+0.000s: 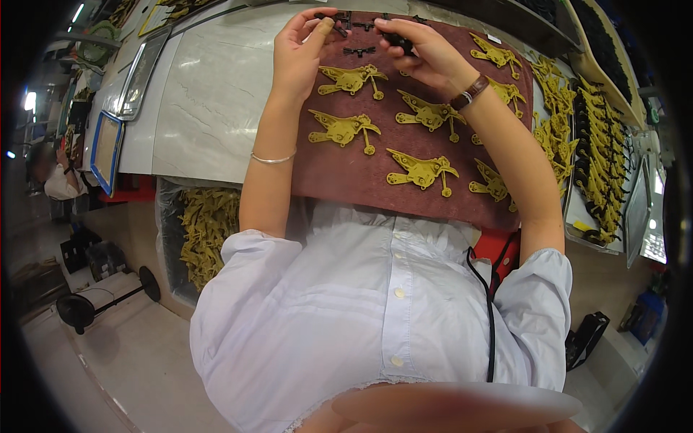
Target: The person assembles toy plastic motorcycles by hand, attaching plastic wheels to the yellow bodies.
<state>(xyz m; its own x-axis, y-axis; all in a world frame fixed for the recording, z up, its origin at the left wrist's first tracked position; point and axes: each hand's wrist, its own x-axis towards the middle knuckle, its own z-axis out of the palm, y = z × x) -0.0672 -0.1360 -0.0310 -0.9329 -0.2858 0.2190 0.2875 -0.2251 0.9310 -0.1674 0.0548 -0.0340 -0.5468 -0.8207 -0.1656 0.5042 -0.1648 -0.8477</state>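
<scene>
At the far edge of a maroon mat (339, 172), my left hand (303, 45) pinches a small black part (331, 24) between thumb and fingers. To its right, my right hand (427, 54) is closed around black pieces (397, 43); its fingers hide how many. Between the hands, a small black winged part (359, 51) lies on the mat, with another black part (363, 26) just beyond it. Nearer to me, several flat yellow-green bracket-like parts (422, 172) are laid out in rows, one bracket-like part (351, 79) just below my hands.
Heaped yellow-green parts (554, 119) and a row of black-tipped ones (600, 162) stand on the right. A bag-lined bin (206, 234) of similar parts sits below the table's left side. A blue-rimmed tray (107, 153) is at the left edge, with another person (63, 180) beyond.
</scene>
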